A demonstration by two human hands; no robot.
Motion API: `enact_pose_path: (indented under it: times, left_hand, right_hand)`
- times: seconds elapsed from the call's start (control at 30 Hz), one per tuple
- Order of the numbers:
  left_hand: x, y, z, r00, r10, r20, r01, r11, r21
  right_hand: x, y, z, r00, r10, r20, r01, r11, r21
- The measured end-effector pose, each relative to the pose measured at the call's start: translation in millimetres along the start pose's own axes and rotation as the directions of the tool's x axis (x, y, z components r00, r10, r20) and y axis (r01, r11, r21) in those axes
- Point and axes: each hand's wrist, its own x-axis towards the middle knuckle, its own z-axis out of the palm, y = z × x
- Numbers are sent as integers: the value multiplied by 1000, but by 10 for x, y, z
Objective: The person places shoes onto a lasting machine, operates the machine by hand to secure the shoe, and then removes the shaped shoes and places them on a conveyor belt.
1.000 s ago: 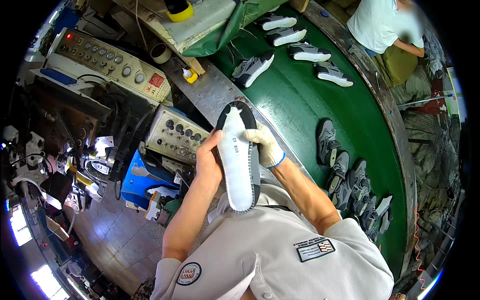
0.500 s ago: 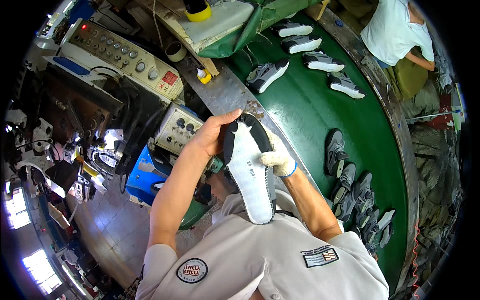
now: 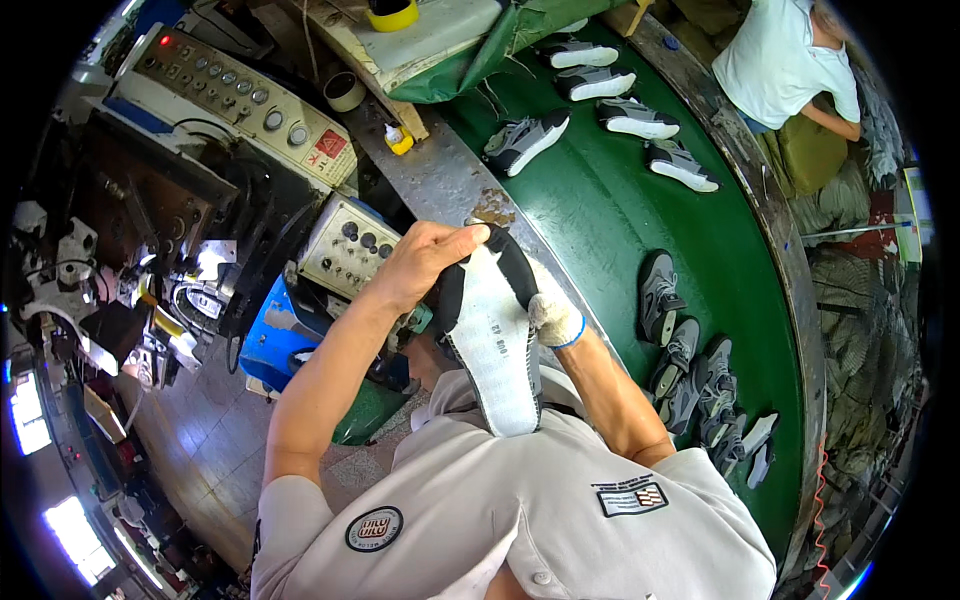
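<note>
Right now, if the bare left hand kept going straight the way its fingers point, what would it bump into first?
Probably the green conveyor belt: the left hand points up-right over the toe of the black shoe with a white sole it grips. Depth is unclear.

Open green belt [image 3: 590, 190] lies directly ahead of the shoe [image 3: 492, 335], unobstructed up to the grey sneaker [image 3: 525, 140]. To the right, a cluster of dark shoes [image 3: 700, 380] crowds the belt's edge. On the left, the control box [image 3: 350, 245] and machine panel [image 3: 240, 105] stand close, blocking passage.
</note>
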Motion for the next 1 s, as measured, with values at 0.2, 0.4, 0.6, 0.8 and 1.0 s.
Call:
enact_pose_path:
  times: [0.2,0.4,0.6,0.8,1.0]
  left_hand:
    - [-143,150,20,997,-73,29,73,997,9]
    - [-243,111,159,997,-17,-73,14,999,-34]
    - [-227,332,164,985,-172,2,170,972,-160]
    - [-196,256,241,994,-105,-34,100,988,-117]
    - [27,203,35,973,-214,87,231,914,-332]
  right_hand:
    - [-27,-16,127,999,-18,30,19,1000,-9]
    - [-81,-89,164,999,44,29,-43,999,-20]
    - [-58,-159,203,999,-3,51,8,994,-107]
    - [-98,-203,189,999,37,13,-35,995,-92]
    - [-34,-136,60,1000,-28,-11,27,999,-26]
